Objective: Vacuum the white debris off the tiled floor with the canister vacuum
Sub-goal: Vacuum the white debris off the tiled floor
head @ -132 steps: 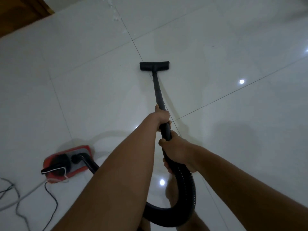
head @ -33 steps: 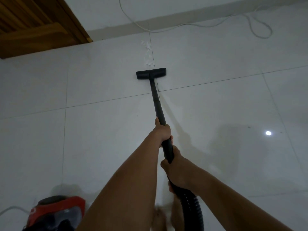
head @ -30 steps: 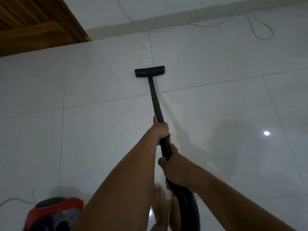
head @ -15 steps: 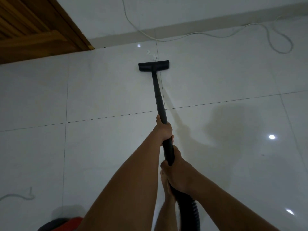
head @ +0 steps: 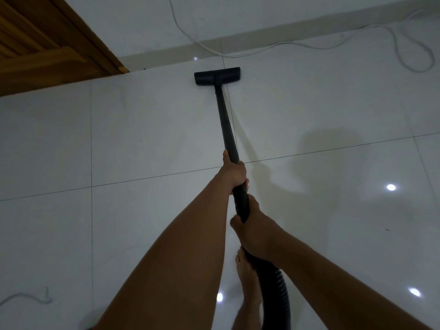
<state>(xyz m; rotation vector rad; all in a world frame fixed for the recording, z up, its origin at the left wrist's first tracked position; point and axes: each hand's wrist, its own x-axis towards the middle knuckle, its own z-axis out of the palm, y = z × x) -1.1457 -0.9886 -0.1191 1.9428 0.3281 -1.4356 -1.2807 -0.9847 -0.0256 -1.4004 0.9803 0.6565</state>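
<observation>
A black vacuum wand [head: 227, 125] runs from my hands to a flat black floor nozzle [head: 217, 76] that rests on the white tiled floor [head: 147, 139], close to the wall's base. My left hand [head: 234, 172] grips the wand higher up. My right hand [head: 254, 232] grips it lower down, where the ribbed black hose [head: 276, 289] begins. No white debris shows around the nozzle. The canister is out of view.
A wooden door [head: 47, 51] stands at the top left. A white cable [head: 333, 45] runs along the wall's base and loops at the top right. Another cable end [head: 26, 297] lies at the bottom left. A bare foot [head: 247, 277] stands below my hands.
The nozzle has slid forward over the white debris, right up to the wall; the debris no longer shows. I have stepped forward, and the red canister has dropped out of view.
</observation>
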